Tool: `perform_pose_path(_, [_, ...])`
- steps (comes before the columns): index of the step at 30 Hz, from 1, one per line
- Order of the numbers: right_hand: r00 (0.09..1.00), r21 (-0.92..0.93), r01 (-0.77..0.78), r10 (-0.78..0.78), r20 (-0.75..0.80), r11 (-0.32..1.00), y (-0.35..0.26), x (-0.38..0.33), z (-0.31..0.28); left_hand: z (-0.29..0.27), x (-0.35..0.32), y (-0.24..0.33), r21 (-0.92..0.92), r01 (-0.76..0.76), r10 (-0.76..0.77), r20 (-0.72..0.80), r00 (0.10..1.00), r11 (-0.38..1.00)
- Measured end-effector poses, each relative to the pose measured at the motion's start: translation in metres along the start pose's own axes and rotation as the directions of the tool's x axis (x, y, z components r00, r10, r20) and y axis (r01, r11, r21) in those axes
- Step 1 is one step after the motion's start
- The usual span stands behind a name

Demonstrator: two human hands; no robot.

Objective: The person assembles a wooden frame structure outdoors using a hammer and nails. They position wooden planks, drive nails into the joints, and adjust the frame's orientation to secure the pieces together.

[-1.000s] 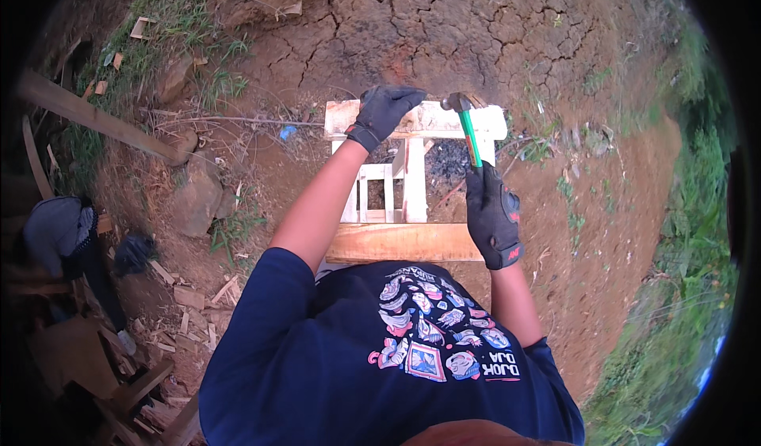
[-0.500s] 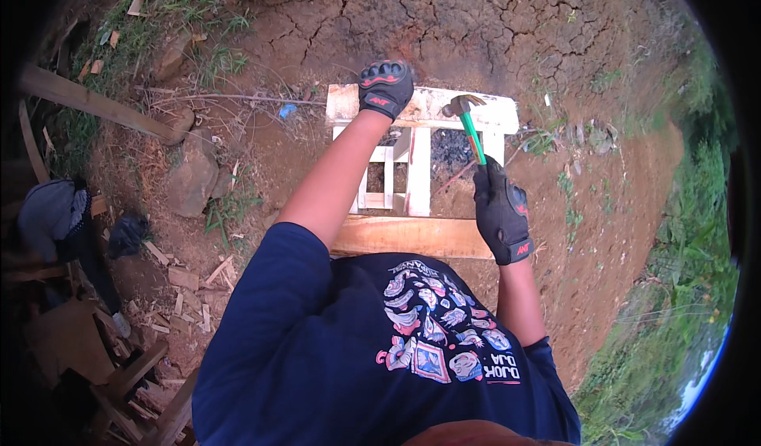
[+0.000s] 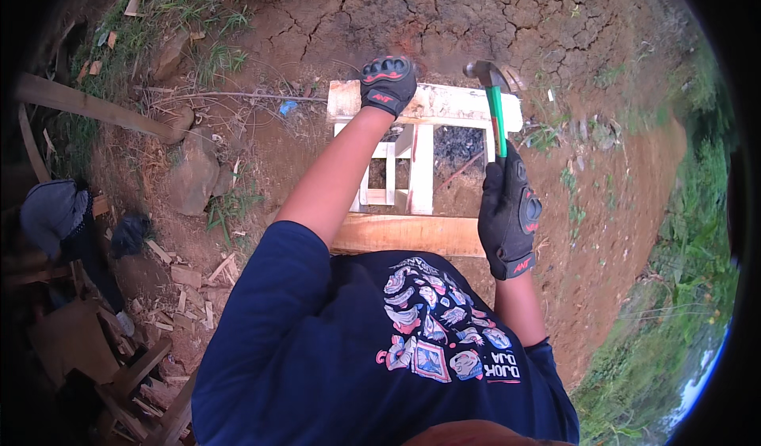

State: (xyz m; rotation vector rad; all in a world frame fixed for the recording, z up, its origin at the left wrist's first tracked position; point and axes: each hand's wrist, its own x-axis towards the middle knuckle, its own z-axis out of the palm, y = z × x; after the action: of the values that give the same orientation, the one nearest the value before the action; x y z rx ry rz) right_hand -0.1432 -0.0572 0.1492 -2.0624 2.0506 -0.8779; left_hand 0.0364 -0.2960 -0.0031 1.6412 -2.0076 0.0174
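The hammer (image 3: pixel 496 113) is right of upper centre, the right hand (image 3: pixel 509 208) closed round its handle, head near the beam (image 3: pixel 456 105) at upper centre. The left hand (image 3: pixel 388 81) is over that beam, fingers curled; what they hold I can't tell. A stone (image 3: pixel 194 176) lies left of centre
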Motion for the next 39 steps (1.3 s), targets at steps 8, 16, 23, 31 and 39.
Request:
perform_pose_path(8, [0.981,-0.216,0.081,-0.039,0.191,0.973,0.047,-0.008,0.043,0.003,0.004,0.005,-0.021,0.012,-0.012,-0.013,1.000,1.000])
perform_pose_path(16, [0.999,-0.115,0.019,-0.024,-0.039,0.993,0.023,-0.008,0.035,0.006,0.005,0.005,-0.017,0.001,-0.003,-0.082,0.997,1.000])
perform_pose_path(23, [1.000,-0.044,0.006,-0.006,0.018,0.999,0.006,-0.005,0.016,0.006,0.004,-0.001,-0.001,-0.003,0.003,-0.073,0.997,1.000])
perform_pose_path(31, [0.975,-0.203,-0.016,0.060,0.216,0.979,0.052,-0.028,0.055,0.012,0.004,0.008,-0.028,-0.013,0.013,-0.027,1.000,1.000])
perform_pose_path(39, [0.997,-0.018,-0.024,0.022,-0.074,1.000,0.011,-0.009,0.026,0.000,0.004,0.002,-0.027,0.031,-0.031,0.005,1.000,0.999])
